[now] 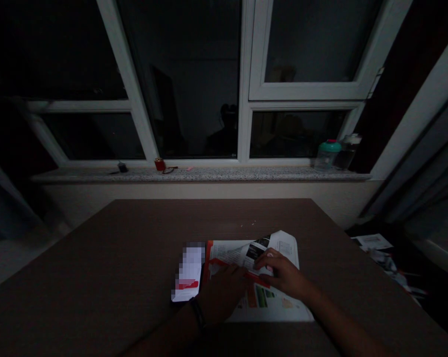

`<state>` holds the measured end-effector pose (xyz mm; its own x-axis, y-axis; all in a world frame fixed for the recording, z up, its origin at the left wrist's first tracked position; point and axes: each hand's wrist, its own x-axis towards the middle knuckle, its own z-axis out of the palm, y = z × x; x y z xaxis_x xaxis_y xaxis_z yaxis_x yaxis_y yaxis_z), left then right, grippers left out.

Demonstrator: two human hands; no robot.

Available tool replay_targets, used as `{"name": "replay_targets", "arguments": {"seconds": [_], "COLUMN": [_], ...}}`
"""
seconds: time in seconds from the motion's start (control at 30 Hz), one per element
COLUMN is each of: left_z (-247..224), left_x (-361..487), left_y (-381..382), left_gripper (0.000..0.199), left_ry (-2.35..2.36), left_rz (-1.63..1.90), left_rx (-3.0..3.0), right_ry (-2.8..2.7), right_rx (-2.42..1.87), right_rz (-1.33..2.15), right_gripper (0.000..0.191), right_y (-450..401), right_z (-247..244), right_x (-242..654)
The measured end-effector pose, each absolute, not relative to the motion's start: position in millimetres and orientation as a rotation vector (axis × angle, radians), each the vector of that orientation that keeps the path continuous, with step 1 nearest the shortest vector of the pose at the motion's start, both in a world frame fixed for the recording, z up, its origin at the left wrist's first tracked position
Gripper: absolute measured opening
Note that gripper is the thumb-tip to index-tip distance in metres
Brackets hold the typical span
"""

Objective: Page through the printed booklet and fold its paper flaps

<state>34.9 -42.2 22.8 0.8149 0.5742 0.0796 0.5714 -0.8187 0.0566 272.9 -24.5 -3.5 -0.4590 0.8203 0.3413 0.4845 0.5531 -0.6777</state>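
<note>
A printed paper sheet (283, 297) with red bands and pictures lies on the brown table, and a folded printed piece with a pointed end (283, 243) rests over its upper part. My left hand (224, 290), dark in the low light and wearing a black wristband (197, 313), lies flat across the left side of the paper. On the folded piece, my right hand (279, 271) rests with bent fingers, thumb and forefinger apart. Their tips touch the paper near a red strip. Left of the paper lies a phone (189, 272) with a lit, blurred-out screen.
Small white scraps (248, 224) dot the table (153, 223) beyond the paper. On the stone window sill (216, 173) stand a teal-lidded bottle (328, 153), another clear bottle (348, 151) and a small red object (159, 164). Loose papers (374, 242) lie low at the right.
</note>
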Motion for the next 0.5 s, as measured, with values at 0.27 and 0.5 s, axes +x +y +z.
{"name": "replay_targets", "arguments": {"seconds": [0.27, 0.5], "left_z": [26.5, 24.5], "left_x": [35.5, 35.5], "left_y": [-44.1, -42.2], "left_gripper": [0.029, 0.029], "left_ry": [0.926, 0.916], "left_rz": [0.155, 0.161], "left_rx": [2.961, 2.939], "right_ry": [-2.119, -2.125], "right_rx": [-1.025, -1.003], "right_rz": [0.666, 0.659], "right_gripper": [0.025, 0.023], "right_y": [-23.3, -23.8], "right_z": [-5.8, -5.9], "right_x": [274.5, 274.4]}}
